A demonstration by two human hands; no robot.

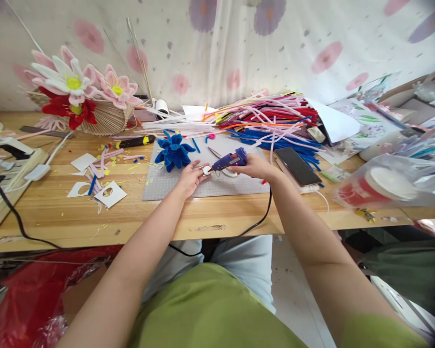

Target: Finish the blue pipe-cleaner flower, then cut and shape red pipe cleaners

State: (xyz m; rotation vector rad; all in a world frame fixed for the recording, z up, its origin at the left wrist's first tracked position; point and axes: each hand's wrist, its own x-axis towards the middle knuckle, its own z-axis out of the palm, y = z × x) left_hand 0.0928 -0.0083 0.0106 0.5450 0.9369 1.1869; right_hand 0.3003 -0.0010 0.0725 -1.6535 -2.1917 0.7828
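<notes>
I pinch the white disc (pixel 206 170), likely light and flimsy, by its edge in my left grip (pixel 190 180), my right grip (pixel 255 167) closed round the glue gun (pixel 227 161).

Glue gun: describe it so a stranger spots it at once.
On the wooden table, find the grey mat. Over it, the right hand grips the glue gun, its nozzle pointing at the small white disc in the left hand. Unlike the fuzzy blue flower nearby, it is smooth, with an orange patch.
</notes>
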